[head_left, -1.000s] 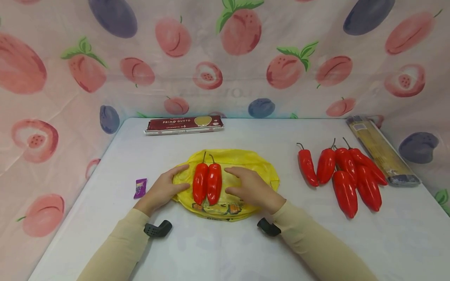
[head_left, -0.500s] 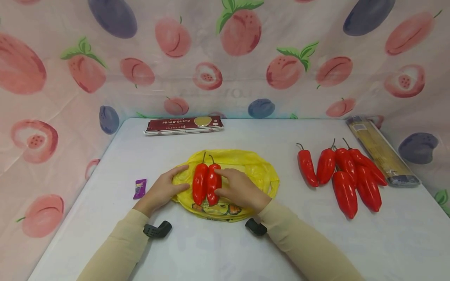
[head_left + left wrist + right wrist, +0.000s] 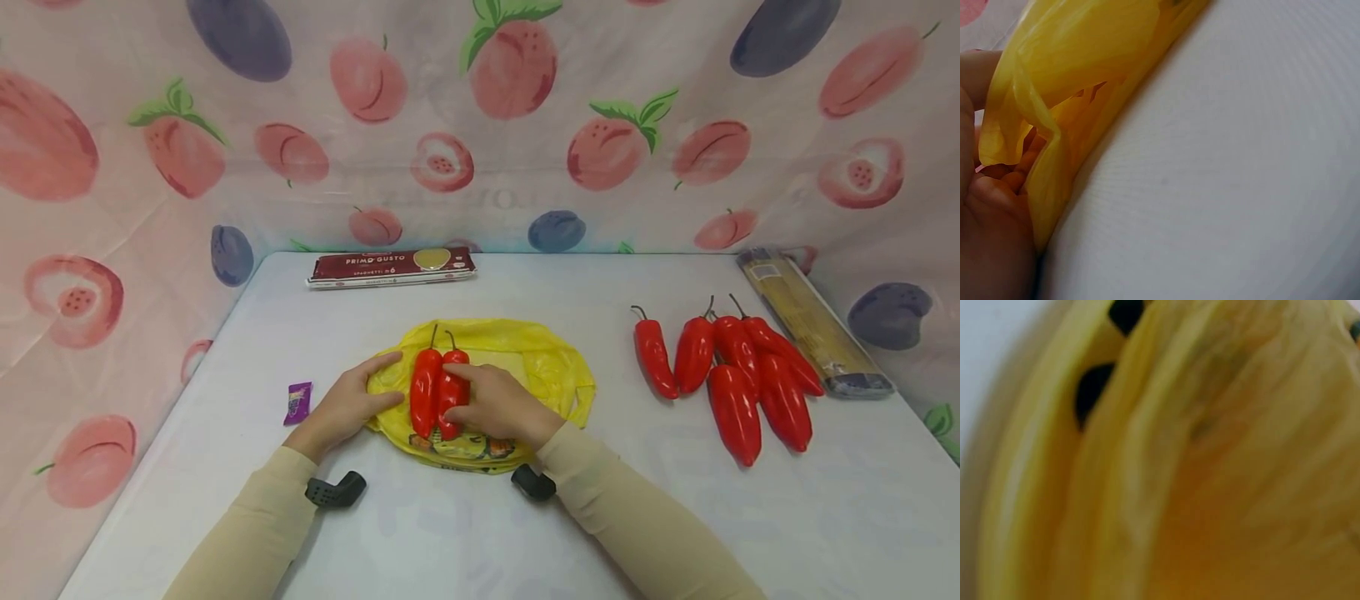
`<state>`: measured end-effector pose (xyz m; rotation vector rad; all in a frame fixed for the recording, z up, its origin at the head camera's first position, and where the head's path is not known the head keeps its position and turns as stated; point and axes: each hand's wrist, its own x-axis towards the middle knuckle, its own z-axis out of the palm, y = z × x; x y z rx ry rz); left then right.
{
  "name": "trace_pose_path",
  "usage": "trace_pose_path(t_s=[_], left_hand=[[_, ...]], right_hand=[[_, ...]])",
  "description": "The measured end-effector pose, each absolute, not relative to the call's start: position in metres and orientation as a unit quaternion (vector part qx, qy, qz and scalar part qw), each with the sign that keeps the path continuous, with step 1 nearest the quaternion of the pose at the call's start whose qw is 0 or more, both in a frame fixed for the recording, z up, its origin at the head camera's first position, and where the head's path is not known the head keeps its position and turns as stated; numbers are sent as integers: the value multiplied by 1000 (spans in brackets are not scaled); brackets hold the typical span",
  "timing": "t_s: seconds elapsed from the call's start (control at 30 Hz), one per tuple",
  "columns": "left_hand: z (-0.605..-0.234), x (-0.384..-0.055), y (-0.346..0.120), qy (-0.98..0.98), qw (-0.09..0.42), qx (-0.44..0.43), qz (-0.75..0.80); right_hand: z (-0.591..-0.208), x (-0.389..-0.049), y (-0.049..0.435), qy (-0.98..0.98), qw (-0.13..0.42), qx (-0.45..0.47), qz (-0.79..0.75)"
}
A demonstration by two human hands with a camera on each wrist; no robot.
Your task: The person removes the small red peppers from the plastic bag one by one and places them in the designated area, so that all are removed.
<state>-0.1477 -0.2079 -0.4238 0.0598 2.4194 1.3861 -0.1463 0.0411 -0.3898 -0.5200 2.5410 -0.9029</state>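
Note:
Two red peppers (image 3: 425,387) lie side by side on a crumpled yellow plastic bag (image 3: 540,358) with a printed front, stems pointing away. My right hand (image 3: 495,404) reaches over the right-hand pepper (image 3: 453,392), thumb and index finger spread apart across its side. At the bag's left edge, my left hand (image 3: 348,412) holds the film, its thumb and index finger spread toward the peppers. The left wrist view has yellow film (image 3: 1054,140) draped over curled fingers (image 3: 1013,178). Folded, blurred bag film (image 3: 1260,475) fills most of the right wrist view, and the right fingers are out of sight there.
Several more red peppers (image 3: 737,412) lie grouped on the right. Beyond them is a clear packet of spaghetti (image 3: 817,325). A dark red spaghetti packet (image 3: 393,267) lies at the back edge of the white table (image 3: 450,533). Left of my left hand is a small purple wrapper (image 3: 297,403).
My right hand has moved left over the bag and now touches the right-hand pepper, which has shifted slightly left. My left hand stays where it was.

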Motion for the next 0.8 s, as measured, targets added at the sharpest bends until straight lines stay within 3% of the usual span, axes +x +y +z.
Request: trace_pose_path(t_s=[0.8], left_hand=[[-424,-148,-207,859,169,33,483]], right_hand=[[-385,-146,41,927,224,-143,-266]])
